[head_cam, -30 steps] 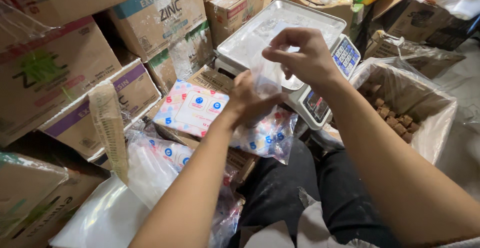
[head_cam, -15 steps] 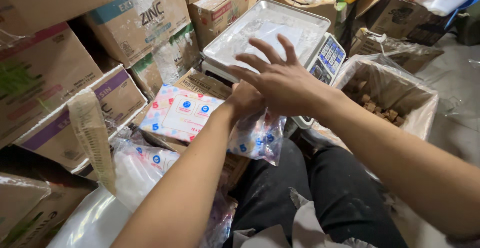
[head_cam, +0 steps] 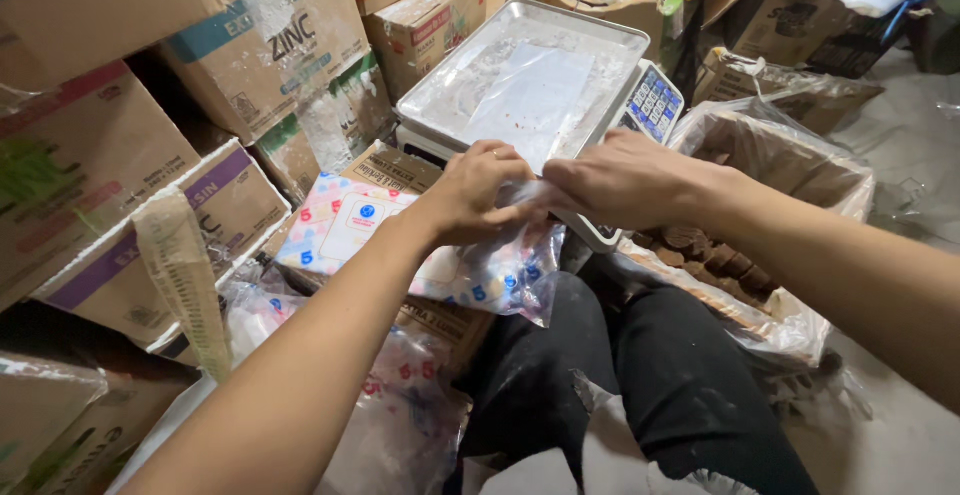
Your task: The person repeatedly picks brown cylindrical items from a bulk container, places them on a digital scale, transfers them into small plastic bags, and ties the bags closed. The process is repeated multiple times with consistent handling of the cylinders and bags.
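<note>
My left hand [head_cam: 478,193] and my right hand [head_cam: 615,180] meet just in front of a weighing scale, both pinching a small clear plastic bag [head_cam: 533,195] between them. Under my hands lies a stack of printed clear bags [head_cam: 350,220] with blue and pink marks, resting on a brown carton. The scale's metal tray [head_cam: 455,90] is dusted with white powder and carries a flat clear bag [head_cam: 530,90]. Its keypad [head_cam: 655,103] shows at the right of the tray.
Cardboard cartons [head_cam: 270,45] are stacked at the left and back. A plastic-lined box of brown chunks [head_cam: 745,155] stands at the right. More plastic bags [head_cam: 400,405] lie at lower left. My legs in dark trousers [head_cam: 650,375] fill the lower middle.
My right hand came down from above the scale and joined my left hand in front of the tray. A flat clear bag now lies on the tray. The view has shifted slightly.
</note>
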